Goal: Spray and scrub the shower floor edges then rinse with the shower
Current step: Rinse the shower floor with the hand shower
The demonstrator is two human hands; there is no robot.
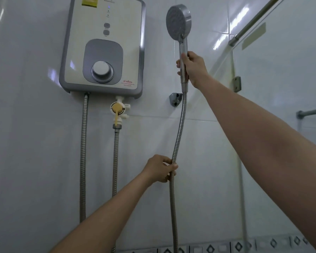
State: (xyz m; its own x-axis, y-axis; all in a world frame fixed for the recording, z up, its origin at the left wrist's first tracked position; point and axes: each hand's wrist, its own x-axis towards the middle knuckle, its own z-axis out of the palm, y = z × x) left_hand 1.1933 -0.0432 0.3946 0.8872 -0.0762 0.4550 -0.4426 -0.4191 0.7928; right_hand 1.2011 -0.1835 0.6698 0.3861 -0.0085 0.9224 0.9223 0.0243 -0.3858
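We've got the right hand [192, 68] wrapped round the handle of the shower head [178, 21], fingers curled firmly just above the joint where the hose [178, 125] begins. The round face is held up high against the wall, turned left and a touch toward us. Lower down, the left hand [161, 169] pinches the hose between thumb and curled fingers, partway down the stretch we can see.

The shower head is out of its holder [175, 99], which sits bare on the wall just below the right hand. We'd judge the head light and rigid, with a chrome-look finish that is likely slick when wet, so the narrow handle is the place to hold it. The hose looks like ribbed metal. It should be flexible but springy and apt to twist and tug back, so a guiding second hand makes sense.

Further left on the wall hangs the water heater [102, 46] with its dial [102, 71], and a yellow valve [118, 110] sits just beneath it. We cannot tell whether water is running, and the floor edges are out of view below.
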